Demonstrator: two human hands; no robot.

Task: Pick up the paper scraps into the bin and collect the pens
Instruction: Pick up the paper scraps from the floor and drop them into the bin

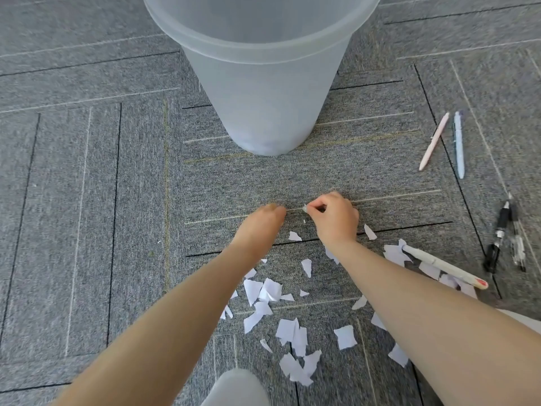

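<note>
A translucent plastic bin (263, 83) stands on the grey carpet ahead of me. Several torn white paper scraps (270, 291) lie scattered on the carpet under and between my forearms. My right hand (336, 218) is closed, pinching a tiny paper scrap (305, 208) between thumb and fingertips just above the carpet. My left hand (260, 227) reaches forward beside it, fingers together and pointing down at the carpet; what it holds is hidden. A white pen with a red end (445, 266) lies across scraps at the right.
A pink pen (434, 142) and a light blue pen (459, 145) lie side by side at the far right. Two black pens (506, 238) lie nearer the right edge. A pale knee (237, 388) shows at the bottom.
</note>
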